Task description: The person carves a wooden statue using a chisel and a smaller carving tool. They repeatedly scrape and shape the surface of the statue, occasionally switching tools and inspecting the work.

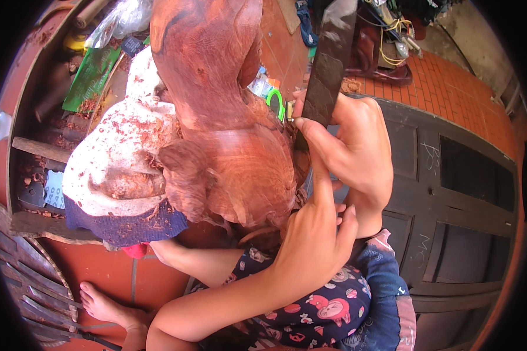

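A large reddish-brown wood carving [234, 164] with smooth, rounded forms fills the middle of the view. At its right side, my right hand [357, 140] is closed around a long, flat, dark bar [328, 64], thumb across its face. The bar slants upward past the top edge, where a pale worn patch shows. Just below, my left hand [313, 240] lies against the carving's lower right edge. Its index finger stretches up toward my right hand while the others curl in; whatever they grip is hidden. A white cloth with a navy band [120, 158], sprinkled with wood shavings, lies against the carving's left side.
A wooden tray [38, 149] at left holds a green packet [91, 79], plastic and shavings. Several chisels [47, 298] lie on a round woven tray at lower left. A dark panelled door [427, 234] lies at right. Behind are a bright green ring [275, 104] and tangled cables [395, 44].
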The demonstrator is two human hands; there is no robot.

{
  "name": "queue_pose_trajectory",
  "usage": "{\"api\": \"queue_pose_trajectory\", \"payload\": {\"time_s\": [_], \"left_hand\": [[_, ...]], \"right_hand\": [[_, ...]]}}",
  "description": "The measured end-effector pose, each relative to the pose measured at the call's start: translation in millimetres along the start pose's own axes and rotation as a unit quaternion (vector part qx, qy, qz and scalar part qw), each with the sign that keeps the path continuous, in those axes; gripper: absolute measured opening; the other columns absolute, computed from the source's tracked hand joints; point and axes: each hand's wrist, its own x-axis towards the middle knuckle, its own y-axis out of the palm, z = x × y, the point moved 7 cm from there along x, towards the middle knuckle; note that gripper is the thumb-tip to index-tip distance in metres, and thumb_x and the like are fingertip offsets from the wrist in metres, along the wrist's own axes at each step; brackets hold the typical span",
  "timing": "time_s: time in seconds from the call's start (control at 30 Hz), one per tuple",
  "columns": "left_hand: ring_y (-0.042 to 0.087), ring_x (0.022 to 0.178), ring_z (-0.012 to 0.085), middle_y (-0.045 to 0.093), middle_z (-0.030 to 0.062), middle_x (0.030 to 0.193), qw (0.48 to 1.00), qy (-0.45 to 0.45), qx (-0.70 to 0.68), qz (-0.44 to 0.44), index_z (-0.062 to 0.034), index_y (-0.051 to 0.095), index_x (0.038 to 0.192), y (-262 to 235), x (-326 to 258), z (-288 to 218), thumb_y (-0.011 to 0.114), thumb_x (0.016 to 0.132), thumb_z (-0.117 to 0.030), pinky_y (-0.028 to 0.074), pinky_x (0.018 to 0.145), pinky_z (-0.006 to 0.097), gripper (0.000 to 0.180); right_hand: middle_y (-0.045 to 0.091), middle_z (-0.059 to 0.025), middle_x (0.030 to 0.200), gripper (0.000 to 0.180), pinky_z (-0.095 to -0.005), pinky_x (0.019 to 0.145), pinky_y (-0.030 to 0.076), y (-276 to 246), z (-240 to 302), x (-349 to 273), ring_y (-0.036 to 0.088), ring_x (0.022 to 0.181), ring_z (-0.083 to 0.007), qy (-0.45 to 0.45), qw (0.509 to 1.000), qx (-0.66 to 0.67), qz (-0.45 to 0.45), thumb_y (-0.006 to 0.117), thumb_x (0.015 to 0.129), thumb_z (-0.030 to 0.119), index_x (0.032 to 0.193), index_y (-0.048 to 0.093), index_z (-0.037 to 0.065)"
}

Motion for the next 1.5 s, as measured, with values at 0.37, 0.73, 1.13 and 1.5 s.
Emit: {"api": "queue_pose_trajectory", "payload": {"time_s": [0.37,0.73,1.13,1.5], "left_hand": [[0.06,0.067,0.0465,0.059,0.0297,0.072,1.0,0.0,-0.012,-0.022,0.0142,-0.005,0.144,-1,6,-2,0.05,0.086,-0.01,0.049,0.063,0.052,0.083],[0.061,0.073,0.0464,0.059,0.0328,0.079,0.999,0.036,0.029,-0.028,0.0128,-0.005,0.144,-7,14,-4,0.05,0.086,-0.011,0.049,0.066,0.052,0.083],[0.066,0.095,0.0304,0.055,0.0269,0.117,0.998,0.023,0.04,0.049,-0.0026,-0.011,0.15,5,-8,3,0.054,0.086,-0.001,0.054,0.081,0.037,0.091],[0.065,0.098,0.0316,0.052,0.0277,0.123,0.999,-0.02,-0.003,0.042,0.0007,-0.014,0.148,0,-9,14,0.052,0.086,0.002,0.054,0.085,0.037,0.09]], "right_hand": [[0.057,-0.0225,0.06,0.011,-0.0468,0.059,0.048,-1,9,9,0.059,0.061,-0.0415,0.003,0.999,-0.023,-0.025,0.06,0.071,0.008,0.068,0.057,-0.003],[0.059,-0.0184,0.061,0.012,-0.0381,0.052,0.045,0,18,9,0.059,0.054,-0.033,-0.013,0.992,-0.111,-0.061,0.067,0.073,0.008,0.08,0.065,-0.001],[0.064,-0.0065,0.08,0.007,-0.0453,0.105,0.042,-16,-39,-54,0.064,0.086,-0.0159,0.032,0.914,0.34,-0.218,0.067,0.077,-0.007,0.083,0.066,-0.004],[0.065,-0.0088,0.066,0.011,-0.0265,0.053,0.047,5,-23,-32,0.062,0.054,-0.0148,0.042,0.977,0.191,-0.09,0.069,0.076,0.005,0.085,0.066,0.001]]}}
